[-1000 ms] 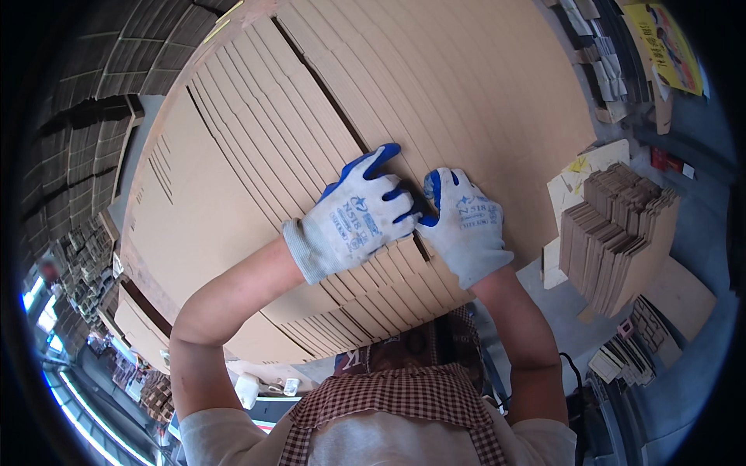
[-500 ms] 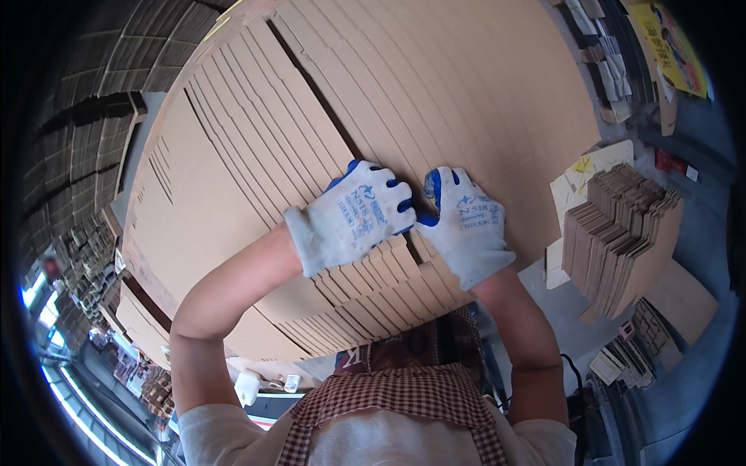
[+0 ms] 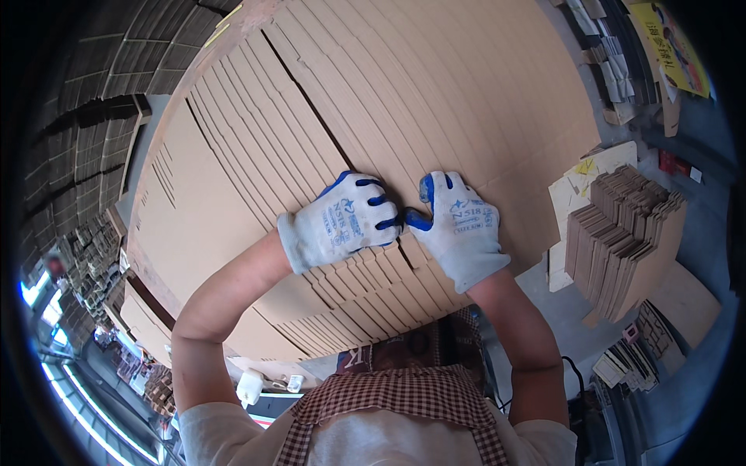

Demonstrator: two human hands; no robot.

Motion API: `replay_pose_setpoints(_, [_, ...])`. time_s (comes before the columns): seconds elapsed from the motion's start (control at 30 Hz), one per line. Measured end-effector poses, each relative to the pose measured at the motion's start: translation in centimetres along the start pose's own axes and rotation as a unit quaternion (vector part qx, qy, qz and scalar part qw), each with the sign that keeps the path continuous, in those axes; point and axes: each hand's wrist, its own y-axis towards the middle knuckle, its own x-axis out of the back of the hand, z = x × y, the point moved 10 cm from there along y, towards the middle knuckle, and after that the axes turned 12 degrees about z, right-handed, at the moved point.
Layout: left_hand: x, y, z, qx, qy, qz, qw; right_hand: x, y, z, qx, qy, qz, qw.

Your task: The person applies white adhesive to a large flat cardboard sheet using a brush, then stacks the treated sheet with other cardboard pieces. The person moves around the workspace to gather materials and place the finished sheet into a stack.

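Note:
Fanned cardboard sheets with slots and crease lines spread in overlapping layers in front of me, a dark slot running between two groups of panels. My left hand, in a white glove with blue palm, lies on the sheets by this slot. Its fingers are curled inward, and whatever is under them is hidden. Close to its right, my right hand in a matching glove rests on the sheets. The right thumb and forefinger are apart, with bare cardboard between them; the other fingertips bend downward. A narrow gap separates the two hands.
To the right stands a bundle of small folded cardboard pieces, beside a pale board. Tall stacks of cardboard fill the left. A yellow printed sheet is at the far right. My checked apron is at the near edge.
My left hand has shifted slightly left and nearer to me, widening the gap between the hands. The right thumb has moved away from the forefinger; that hand has shifted only slightly.

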Motion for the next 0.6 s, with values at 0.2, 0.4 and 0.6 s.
replay_pose_setpoints(0.2, [-0.8, -0.7, 0.0, 0.031, 0.024, -0.004, 0.999, -0.1, 0.1, -0.2, -0.012, 0.003, 0.008, 1.000])
replay_pose_setpoints(0.4, [0.1, -1.2, -0.8, 0.018, 0.117, -0.063, 0.991, 0.1, 0.0, -0.1, 0.008, 0.023, -0.005, 1.000])
replay_pose_setpoints(0.6, [2.6, -0.8, -0.4, 0.055, 0.109, -0.133, 0.984, 1.7, -1.5, -1.3, 0.022, 0.074, -0.085, 0.993])
